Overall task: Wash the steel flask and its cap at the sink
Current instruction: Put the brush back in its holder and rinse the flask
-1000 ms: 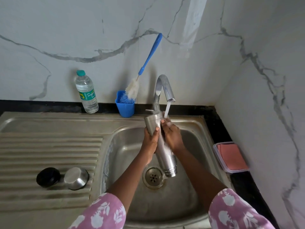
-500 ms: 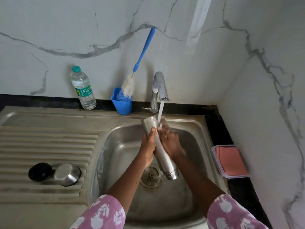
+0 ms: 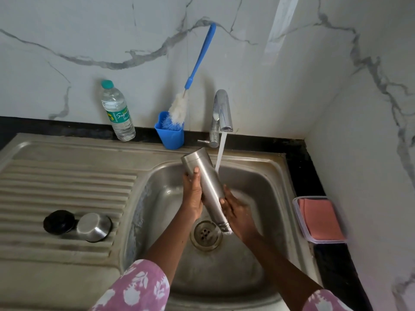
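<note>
The steel flask (image 3: 205, 182) is tilted over the sink basin (image 3: 265, 191), base up and to the left, threaded mouth down near the drain (image 3: 205, 235). My left hand (image 3: 192, 196) grips its upper body from the left. My right hand (image 3: 235, 209) holds the lower part near the mouth. Water runs from the tap (image 3: 222, 113) and falls just right of the flask. The steel cap (image 3: 93, 226) and a black inner stopper (image 3: 58, 221) lie on the ribbed drainboard (image 3: 67, 189) at the left.
A plastic water bottle (image 3: 118, 111) stands at the back wall. Beside it a blue cup (image 3: 169, 133) holds a long blue-handled bottle brush (image 3: 193, 77). A clear box with a pink cloth (image 3: 318, 218) sits on the black counter at the right.
My right hand has slid down the flask from near its base to near its mouth. The flask's base has moved left, out from under the water stream.
</note>
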